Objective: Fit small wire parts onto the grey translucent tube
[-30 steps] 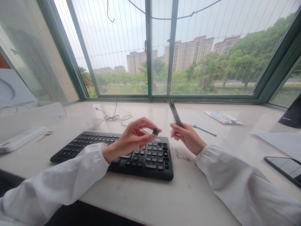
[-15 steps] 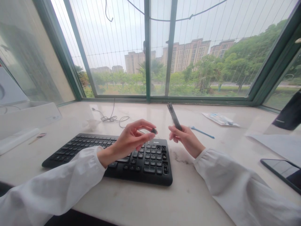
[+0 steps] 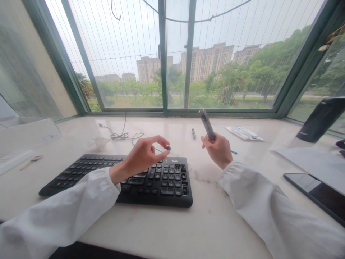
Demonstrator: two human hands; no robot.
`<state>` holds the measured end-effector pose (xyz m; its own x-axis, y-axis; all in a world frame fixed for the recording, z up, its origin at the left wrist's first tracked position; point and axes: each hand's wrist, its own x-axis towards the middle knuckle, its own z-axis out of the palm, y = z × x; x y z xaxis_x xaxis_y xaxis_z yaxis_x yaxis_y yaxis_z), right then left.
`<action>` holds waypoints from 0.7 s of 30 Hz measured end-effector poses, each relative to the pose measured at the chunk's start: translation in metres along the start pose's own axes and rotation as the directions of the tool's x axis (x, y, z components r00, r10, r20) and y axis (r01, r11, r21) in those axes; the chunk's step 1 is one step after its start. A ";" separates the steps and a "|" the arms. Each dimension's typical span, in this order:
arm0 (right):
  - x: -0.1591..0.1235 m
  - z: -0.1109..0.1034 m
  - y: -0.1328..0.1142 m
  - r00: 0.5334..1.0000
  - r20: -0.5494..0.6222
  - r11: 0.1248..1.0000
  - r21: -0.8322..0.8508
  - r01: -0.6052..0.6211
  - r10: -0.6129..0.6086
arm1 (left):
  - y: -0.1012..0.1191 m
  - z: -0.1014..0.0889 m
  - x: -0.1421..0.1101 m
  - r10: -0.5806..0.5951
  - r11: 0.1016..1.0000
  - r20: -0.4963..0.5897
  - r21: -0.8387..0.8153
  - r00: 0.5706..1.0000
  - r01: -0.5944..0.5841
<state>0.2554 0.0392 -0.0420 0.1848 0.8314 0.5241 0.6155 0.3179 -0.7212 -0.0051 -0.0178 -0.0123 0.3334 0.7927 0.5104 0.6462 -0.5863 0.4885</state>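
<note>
My left hand [image 3: 142, 153] is closed in a pinch, with a small dark keycap [image 3: 169, 148] between thumb and forefinger. It hovers over the black keyboard [image 3: 107, 183], whose right-hand number pad has several keycaps off, leaving bare sockets [image 3: 184, 190]. Raised to the right of the keyboard, my right hand [image 3: 217, 149] is wrapped round a slim dark stick-shaped tool [image 3: 207, 124]. The tool points up and to the left; its exact kind is unclear. Beyond the hands, a short row of loose keycaps [image 3: 193, 133] lies on the white marble tabletop [image 3: 210, 216].
Behind the keyboard lies a coiled cable [image 3: 122, 135]. A blue stick [image 3: 234, 152] shows partly behind my right hand, near a flat packet [image 3: 244, 133]. To the right are a phone [image 3: 309, 187], white paper [image 3: 304, 162] and a black upright object [image 3: 322, 118]. A white box [image 3: 32, 133] stands left.
My right hand has moved right and away from my left, uncovering the loose keycaps. My left hand keeps the keycap pinched. The view has shifted slightly to the right.
</note>
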 end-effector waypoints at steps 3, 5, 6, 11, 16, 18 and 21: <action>0.010 -0.006 0.010 0.995 -0.078 0.996 -0.055 -0.072 0.068 | -0.010 0.000 0.022 0.029 0.990 0.031 0.137 0.999 -0.033; 0.014 -0.008 0.015 0.993 -0.082 0.987 -0.129 -0.099 0.089 | -0.019 0.004 0.049 0.065 0.973 0.114 0.213 0.991 -0.088; 0.014 -0.008 0.017 0.992 -0.079 0.980 -0.169 -0.108 0.096 | -0.024 0.008 0.066 0.077 0.958 0.168 0.259 0.983 -0.119; 0.012 -0.007 0.024 0.995 -0.043 0.951 -0.293 -0.097 0.088 | -0.053 0.047 0.161 0.039 0.920 0.305 0.362 0.952 -0.154; 0.011 -0.007 0.026 0.996 -0.009 0.929 -0.359 -0.087 0.090 | -0.077 0.099 0.220 -0.084 0.908 0.413 0.407 0.907 -0.101; 0.011 -0.006 0.026 0.997 0.005 0.922 -0.381 -0.064 0.072 | -0.083 0.116 0.232 -0.144 0.906 0.445 0.418 0.884 -0.063; 0.010 -0.003 0.026 0.998 0.015 0.917 -0.396 -0.050 0.061 | -0.088 0.132 0.242 -0.208 0.902 0.474 0.432 0.856 -0.020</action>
<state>0.2759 0.0547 -0.0544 0.2107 0.8559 0.4723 0.8583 0.0693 -0.5084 0.1088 0.2478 -0.0251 0.4762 0.8793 -0.0001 0.8725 -0.4724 0.1247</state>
